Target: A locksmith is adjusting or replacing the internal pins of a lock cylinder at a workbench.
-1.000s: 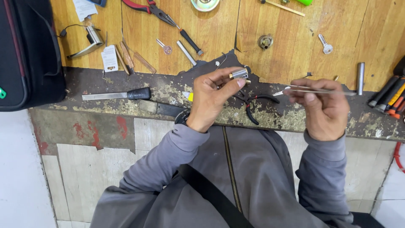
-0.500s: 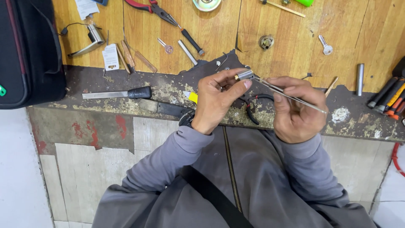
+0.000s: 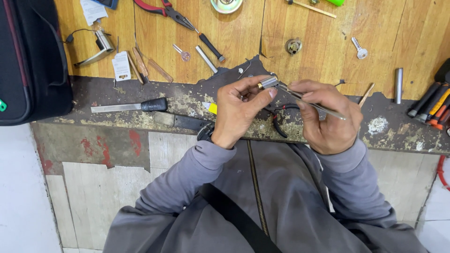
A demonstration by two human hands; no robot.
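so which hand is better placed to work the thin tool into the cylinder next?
Right, probably. The right hand already pinches the thin metal tool, its tip at the small lock cylinder's end. The left hand pinches the cylinder.

Worn wooden workbench (image 3: 140, 42), patchy tiled floor (image 3: 93, 187)

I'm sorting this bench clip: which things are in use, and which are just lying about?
In use: left hand pinching small metal cylinder; right hand holding thin metal tool to it.

Lying about: red-handled pliers, file, key, metal tube, black bag.
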